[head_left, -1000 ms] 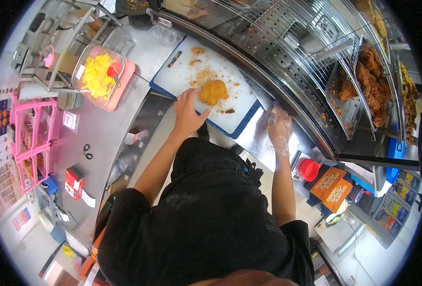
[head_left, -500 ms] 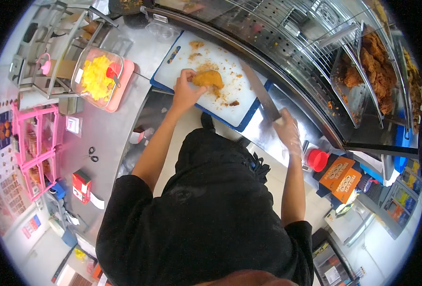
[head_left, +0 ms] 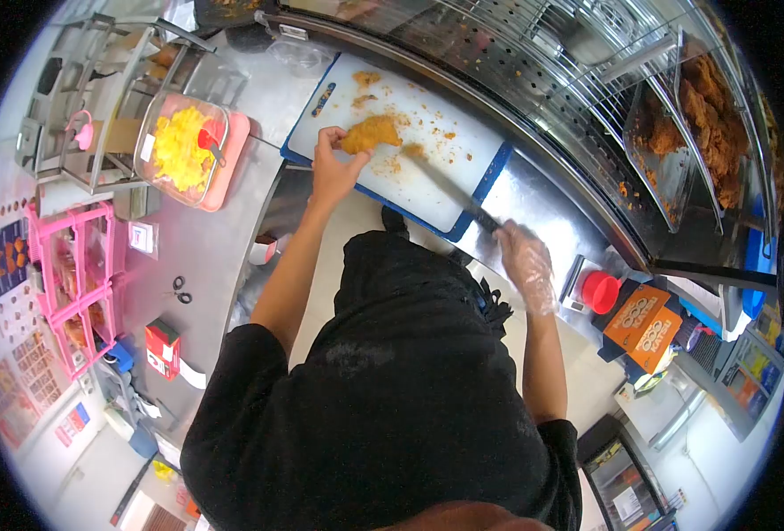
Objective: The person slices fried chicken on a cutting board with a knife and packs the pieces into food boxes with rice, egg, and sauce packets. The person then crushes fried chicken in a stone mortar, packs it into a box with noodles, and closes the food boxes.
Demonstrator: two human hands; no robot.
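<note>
A breaded fried cutlet (head_left: 372, 134) is pinched at its left end by my left hand (head_left: 334, 164), above the white cutting board (head_left: 432, 195) with blue edges. My right hand (head_left: 526, 263), in a clear plastic glove, is closed around the handle of a long knife (head_left: 457, 193). The blade slants over the board's right side, and its tip lies near a small brown crumb-coated bit (head_left: 413, 150), just right of the cutlet. Golden crumbs and small fried pieces (head_left: 365, 79) are scattered over the board.
At left, a clear tub of yellow food (head_left: 180, 146) with a red scoop sits on a pink tray (head_left: 233, 164). Scissors (head_left: 180, 290) and a red box (head_left: 162, 348) lie on the steel counter. A display case holds fried chicken (head_left: 710, 115); a red-lidded jar (head_left: 600, 292) stands at right.
The knife tip has swung left and down toward the cutlet, away from the board's upper right edge. My left hand and the cutlet have shifted slightly left.
</note>
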